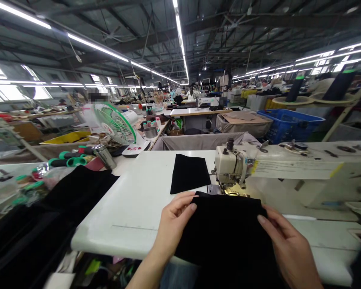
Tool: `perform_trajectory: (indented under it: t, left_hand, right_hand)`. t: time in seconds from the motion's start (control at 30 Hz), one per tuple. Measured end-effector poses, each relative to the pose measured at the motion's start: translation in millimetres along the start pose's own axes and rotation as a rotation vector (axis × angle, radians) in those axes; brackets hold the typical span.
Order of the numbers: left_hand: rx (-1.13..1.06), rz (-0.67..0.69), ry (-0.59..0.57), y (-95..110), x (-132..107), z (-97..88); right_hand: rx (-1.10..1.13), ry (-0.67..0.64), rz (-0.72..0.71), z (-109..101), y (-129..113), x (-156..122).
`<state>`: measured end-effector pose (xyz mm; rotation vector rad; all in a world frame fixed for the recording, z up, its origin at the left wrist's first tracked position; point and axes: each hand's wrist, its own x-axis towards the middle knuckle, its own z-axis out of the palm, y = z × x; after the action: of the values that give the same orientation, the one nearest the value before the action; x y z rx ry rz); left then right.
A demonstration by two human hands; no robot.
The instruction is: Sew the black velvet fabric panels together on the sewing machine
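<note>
A piece of black fabric (225,233) is stretched between my two hands, in front of the sewing machine (231,164). My left hand (176,218) pinches its upper left corner between thumb and fingers. At the upper right corner, my right hand (289,237) grips the cloth the same way, its fingertips partly behind the edge. The fabric's top edge runs nearly level just below the lit needle area, and its lower part hangs toward my lap. A smaller black fabric piece (190,173) lies flat on the white table (129,204), left of the machine head.
At the left stand a green-rimmed fan (117,122), a metal can (104,155) and several thread spools (75,160). Black cloth (78,192) drapes beside the table's left edge. Behind the machine are a blue crate (290,122) and large thread cones (338,86).
</note>
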<state>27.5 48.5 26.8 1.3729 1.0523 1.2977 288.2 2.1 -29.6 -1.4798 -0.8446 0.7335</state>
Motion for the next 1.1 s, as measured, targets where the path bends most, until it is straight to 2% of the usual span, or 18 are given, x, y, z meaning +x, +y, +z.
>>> perform_trajectory:
  t: [0.17,0.37,0.57,0.73,0.9,1.1]
  left_hand:
    - [0.018,-0.031,0.068,3.5,-3.5,-0.9]
    - [-0.188,-0.167,0.199,7.1,-6.5,5.3]
    - [-0.341,-0.27,0.22,11.1,-9.0,9.2]
    - [-0.336,-0.24,0.199,9.4,-10.9,8.0]
    - [-0.272,-0.143,0.252,9.6,-10.5,8.7]
    - [-0.23,-0.11,0.286,8.3,-7.0,9.0]
  right_hand:
    - [-0.088,0.093,-0.006,-2.9,-3.3,-5.4]
    - [0.25,0.071,0.075,-3.0,3.0,-12.0]
    - [0.237,0.028,0.089,-10.3,-1.3,-12.4]
    - [0.266,0.077,0.163,-10.3,-3.9,-14.8]
    - [0.257,0.093,0.121,-12.1,-4.9,-17.2]
    - [0.405,0.189,0.216,-7.0,-16.3,-18.0]
